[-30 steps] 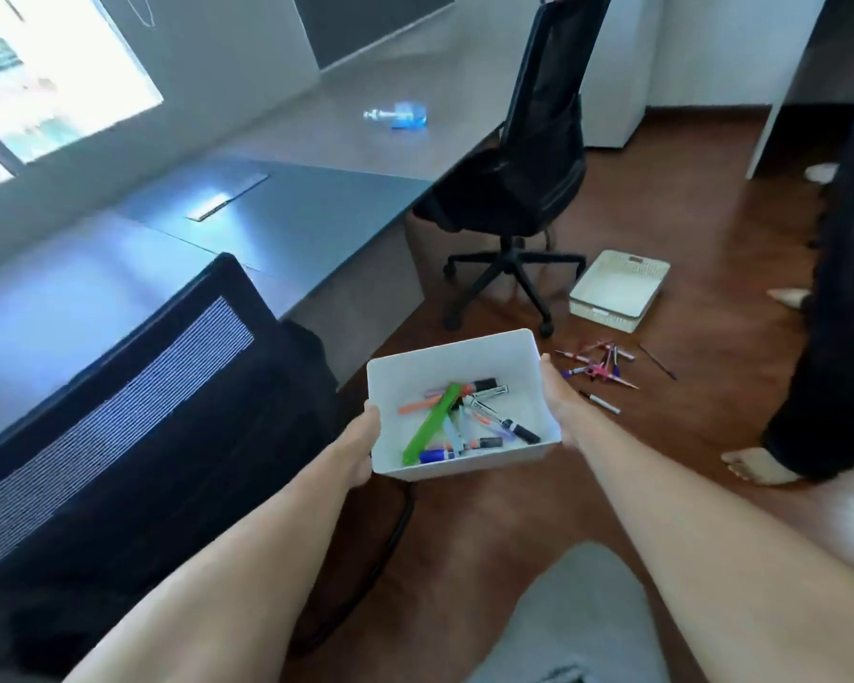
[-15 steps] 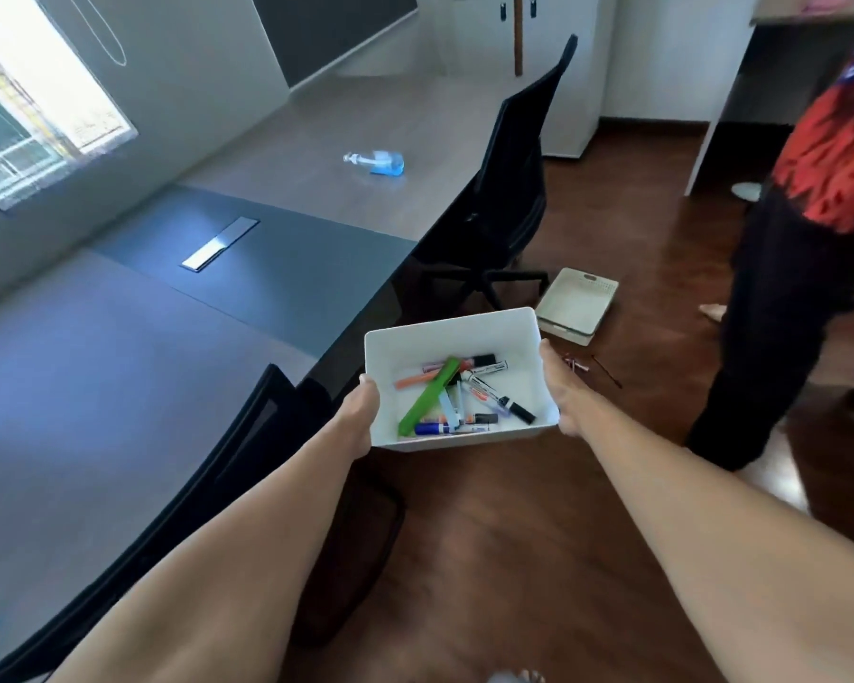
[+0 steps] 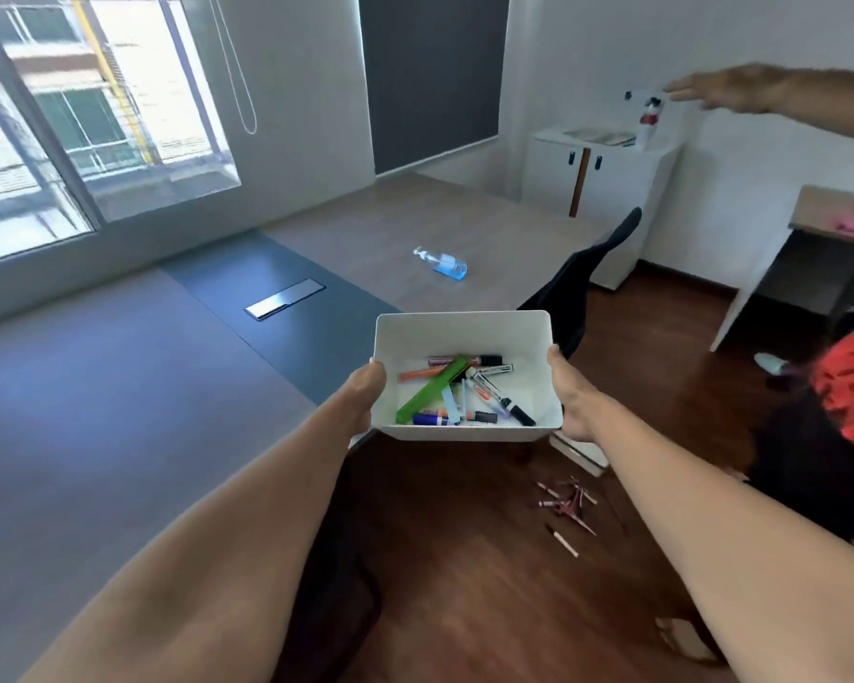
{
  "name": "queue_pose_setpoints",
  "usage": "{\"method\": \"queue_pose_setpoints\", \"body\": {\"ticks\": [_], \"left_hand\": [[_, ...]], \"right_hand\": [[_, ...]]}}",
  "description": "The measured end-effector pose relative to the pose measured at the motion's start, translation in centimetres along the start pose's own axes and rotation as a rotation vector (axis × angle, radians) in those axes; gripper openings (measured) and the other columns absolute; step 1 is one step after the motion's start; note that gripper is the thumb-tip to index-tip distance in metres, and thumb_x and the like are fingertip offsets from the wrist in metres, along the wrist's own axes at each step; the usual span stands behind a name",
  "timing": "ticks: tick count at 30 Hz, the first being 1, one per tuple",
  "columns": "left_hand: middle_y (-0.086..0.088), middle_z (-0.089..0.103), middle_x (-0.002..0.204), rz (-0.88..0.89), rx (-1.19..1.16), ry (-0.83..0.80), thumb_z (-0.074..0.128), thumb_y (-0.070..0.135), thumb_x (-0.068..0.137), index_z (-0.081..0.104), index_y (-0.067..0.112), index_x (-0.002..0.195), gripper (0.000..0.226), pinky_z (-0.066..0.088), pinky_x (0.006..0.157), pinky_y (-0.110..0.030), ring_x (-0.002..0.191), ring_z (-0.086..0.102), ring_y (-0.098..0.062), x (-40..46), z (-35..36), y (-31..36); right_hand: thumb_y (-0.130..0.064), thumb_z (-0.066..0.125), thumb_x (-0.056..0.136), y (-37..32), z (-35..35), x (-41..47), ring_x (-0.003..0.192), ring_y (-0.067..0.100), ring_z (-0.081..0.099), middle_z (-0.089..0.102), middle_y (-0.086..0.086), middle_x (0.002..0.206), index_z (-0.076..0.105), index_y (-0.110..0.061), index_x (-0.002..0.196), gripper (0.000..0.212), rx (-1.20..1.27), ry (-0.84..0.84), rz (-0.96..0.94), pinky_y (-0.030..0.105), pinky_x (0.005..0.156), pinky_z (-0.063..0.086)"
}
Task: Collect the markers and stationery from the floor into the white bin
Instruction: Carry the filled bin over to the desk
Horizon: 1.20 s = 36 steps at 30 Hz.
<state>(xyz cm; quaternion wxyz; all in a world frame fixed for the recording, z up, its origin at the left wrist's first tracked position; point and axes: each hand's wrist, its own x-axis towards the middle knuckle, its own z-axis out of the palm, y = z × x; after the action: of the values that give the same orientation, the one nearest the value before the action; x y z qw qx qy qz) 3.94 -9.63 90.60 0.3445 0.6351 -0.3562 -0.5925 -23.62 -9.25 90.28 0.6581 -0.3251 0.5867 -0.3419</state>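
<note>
- The white bin is a shallow rectangular tub with rounded corners, held in the air above the edge of the grey worktop and the wooden floor.
- The left hand grips its left wall and the right hand grips its right wall.
- Inside lie mixed markers and a green ruler-like strip.
- More pens are scattered on the floor.

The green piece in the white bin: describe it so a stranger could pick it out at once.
Both hands hold a white bin over the desk's edge. Among the markers inside lies the green piece, running diagonally. It is the only green item, flat-sided and longest.
</note>
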Motion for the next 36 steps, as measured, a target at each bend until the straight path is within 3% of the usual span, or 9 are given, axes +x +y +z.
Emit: {"method": "queue_pose_setpoints", "body": {"ticks": [6, 10, 12, 15, 20, 23, 25, 33, 36], "left_hand": [[-0.015, 0.07, 0.115, 0.067, -0.064, 0.087, 0.035, 0.035, 0.103, 0.06, 0.012, 0.125, 0.04, 0.057, 0.069, -0.037, 0.09, 0.068, -0.032, 1.3, -9.6, 3.8], [-0.004, 0.077, 0.082, 0.105, -0.071, 0.071, 0.049, 0.032, 0.098, 0.068, 0.015, 0.101, 0.025, 0.059, 0.065, -0.033, 0.072, 0.072, -0.024, 2.0, -15.9, 4.8], [-0.006, 0.077, 0.083, 0.113, -0.076, 0.098, 0.05, 0.032, 0.097, 0.069, 0.015, 0.095, 0.026, 0.059, 0.076, -0.04, 0.076, 0.072, -0.027, 2.5, -19.5, 5.2], [-0.016, 0.071, 0.105, 0.08, -0.086, 0.232, 0.043, 0.028, 0.099, 0.065, 0.011, 0.107, 0.029, 0.053, 0.093, -0.051, 0.091, 0.067, -0.032, 3.6, -24.5, 4.6], [-0.016, 0.07, 0.106, 0.035, -0.108, 0.303, 0.045, 0.03, 0.097, 0.064, 0.013, 0.107, 0.028, 0.054, 0.09, -0.05, 0.09, 0.067, -0.032, 4.3, -31.6, 1.7], [-0.011, 0.073, 0.1, 0.016, -0.16, 0.366, 0.045, 0.034, 0.097, 0.065, 0.015, 0.11, 0.031, 0.057, 0.078, -0.043, 0.085, 0.069, -0.03, 4.7, -35.0, -1.2], [-0.012, 0.071, 0.105, -0.027, -0.204, 0.44, 0.044, 0.038, 0.097, 0.063, 0.017, 0.114, 0.033, 0.056, 0.074, -0.039, 0.089, 0.068, -0.031, 4.9, -36.8, -3.1], [-0.003, 0.072, 0.098, -0.127, -0.284, 0.622, 0.037, 0.045, 0.097, 0.065, 0.025, 0.098, 0.034, 0.051, 0.068, -0.029, 0.083, 0.067, -0.02, 3.4, -42.3, -9.5], [-0.006, 0.071, 0.111, -0.146, -0.292, 0.686, 0.029, 0.043, 0.101, 0.065, 0.025, 0.101, 0.041, 0.053, 0.088, -0.035, 0.1, 0.066, -0.023, 2.7, -43.6, -11.1]], "right_hand": [[-0.07, 0.009, 0.096, -6.1, 9.5, 3.7, 0.125, 0.028, 0.06, 0.063, 0.008, 0.137, 0.055, -0.023, 0.139, 0.079, -0.121, -0.168, -0.066, 0.048, 0.113, 0.042], [-0.073, 0.01, 0.094, -7.3, 15.4, 6.0, 0.111, 0.025, 0.068, 0.072, 0.004, 0.121, 0.059, -0.025, 0.133, 0.079, -0.185, -0.202, -0.075, 0.043, 0.104, 0.051], [-0.072, 0.009, 0.095, -7.5, 19.2, 7.2, 0.097, 0.021, 0.073, 0.077, 0.001, 0.106, 0.063, -0.025, 0.126, 0.078, -0.19, -0.229, -0.059, 0.037, 0.085, 0.059], [-0.071, 0.007, 0.095, -7.2, 25.0, 9.2, 0.111, 0.03, 0.066, 0.068, 0.011, 0.129, 0.06, -0.022, 0.133, 0.082, -0.181, -0.319, -0.026, 0.041, 0.08, 0.057], [-0.071, 0.01, 0.096, -5.7, 33.2, 13.3, 0.126, 0.033, 0.057, 0.061, 0.013, 0.137, 0.053, -0.017, 0.142, 0.082, -0.244, -0.363, 0.02, 0.052, 0.112, 0.041], [-0.076, 0.014, 0.09, -4.1, 37.8, 16.1, 0.15, 0.029, 0.03, 0.028, 0.009, 0.163, 0.027, -0.02, 0.156, 0.088, -0.379, -0.255, 0.039, 0.051, 0.123, 0.024], [-0.078, 0.015, 0.089, -2.8, 40.3, 17.5, 0.153, 0.027, 0.022, 0.018, 0.006, 0.166, 0.019, -0.022, 0.158, 0.09, -0.425, -0.273, 0.069, 0.051, 0.125, 0.02], [-0.078, 0.014, 0.089, 1.4, 49.0, 21.1, 0.154, 0.022, 0.019, 0.016, -0.001, 0.167, 0.017, -0.03, 0.158, 0.084, -0.549, -0.453, 0.119, 0.049, 0.125, 0.017], [-0.079, 0.015, 0.088, 2.7, 51.1, 21.5, 0.155, 0.019, 0.013, 0.011, -0.005, 0.167, 0.014, -0.029, 0.159, 0.087, -0.593, -0.458, 0.131, 0.045, 0.127, 0.012]]}}
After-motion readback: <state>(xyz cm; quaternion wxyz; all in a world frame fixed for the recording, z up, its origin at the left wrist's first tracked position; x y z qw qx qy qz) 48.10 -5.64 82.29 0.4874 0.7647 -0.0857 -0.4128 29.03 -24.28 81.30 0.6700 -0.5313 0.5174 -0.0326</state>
